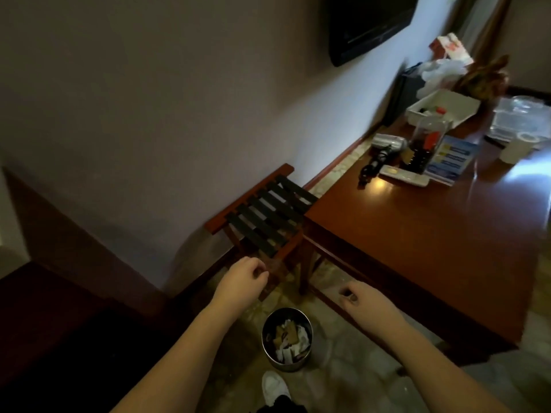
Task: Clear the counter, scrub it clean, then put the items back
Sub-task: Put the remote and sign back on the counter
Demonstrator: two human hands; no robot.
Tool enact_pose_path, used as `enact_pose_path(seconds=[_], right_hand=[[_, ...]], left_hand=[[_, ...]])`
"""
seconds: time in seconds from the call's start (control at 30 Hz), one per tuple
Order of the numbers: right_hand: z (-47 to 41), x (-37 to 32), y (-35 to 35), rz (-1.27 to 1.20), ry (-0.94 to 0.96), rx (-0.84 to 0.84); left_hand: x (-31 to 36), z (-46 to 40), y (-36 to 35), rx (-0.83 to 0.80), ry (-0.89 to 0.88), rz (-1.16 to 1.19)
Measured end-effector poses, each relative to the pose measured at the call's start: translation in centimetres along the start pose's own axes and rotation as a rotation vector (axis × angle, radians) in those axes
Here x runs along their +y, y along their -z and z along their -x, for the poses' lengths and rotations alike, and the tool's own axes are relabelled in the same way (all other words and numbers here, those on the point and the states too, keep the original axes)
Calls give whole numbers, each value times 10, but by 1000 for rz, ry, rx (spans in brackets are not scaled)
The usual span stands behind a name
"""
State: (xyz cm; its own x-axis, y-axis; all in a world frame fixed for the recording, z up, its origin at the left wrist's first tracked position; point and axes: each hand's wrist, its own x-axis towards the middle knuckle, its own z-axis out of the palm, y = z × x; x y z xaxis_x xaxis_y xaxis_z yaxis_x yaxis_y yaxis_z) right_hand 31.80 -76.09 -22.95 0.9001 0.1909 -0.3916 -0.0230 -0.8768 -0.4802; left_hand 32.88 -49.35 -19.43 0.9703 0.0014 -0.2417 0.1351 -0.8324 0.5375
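Observation:
The reddish wooden counter runs along the right. At its far end lie a silver hair dryer, a white remote, a blue leaflet, a clear jar, a white tray, white plastic bags and a paper cup. My left hand hangs in the air left of the counter's near corner, fingers loosely curled, holding nothing. My right hand hovers in front of the counter's near edge, also loosely curled and empty.
A metal waste bin with paper scraps stands on the stone floor between my forearms. A folding luggage rack with black straps stands against the wall left of the counter. A dark TV hangs on the wall. My white shoe shows below.

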Motion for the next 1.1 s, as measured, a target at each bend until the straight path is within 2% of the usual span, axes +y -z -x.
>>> enact_pose_path(seconds=[0.23, 0.67, 0.93, 1.1], right_hand=[[-26, 47, 24, -73, -240, 34], [-55, 105, 83, -244, -488, 255], [-89, 178, 132, -232, -526, 336], [-142, 241, 192, -268, -533, 352]], left_hand=[[38, -72, -30, -113, -116, -18], [116, -204, -40, -225, -351, -82], [186, -267, -78, -284, -408, -142], [243, -320, -105, -298, -409, -219]])
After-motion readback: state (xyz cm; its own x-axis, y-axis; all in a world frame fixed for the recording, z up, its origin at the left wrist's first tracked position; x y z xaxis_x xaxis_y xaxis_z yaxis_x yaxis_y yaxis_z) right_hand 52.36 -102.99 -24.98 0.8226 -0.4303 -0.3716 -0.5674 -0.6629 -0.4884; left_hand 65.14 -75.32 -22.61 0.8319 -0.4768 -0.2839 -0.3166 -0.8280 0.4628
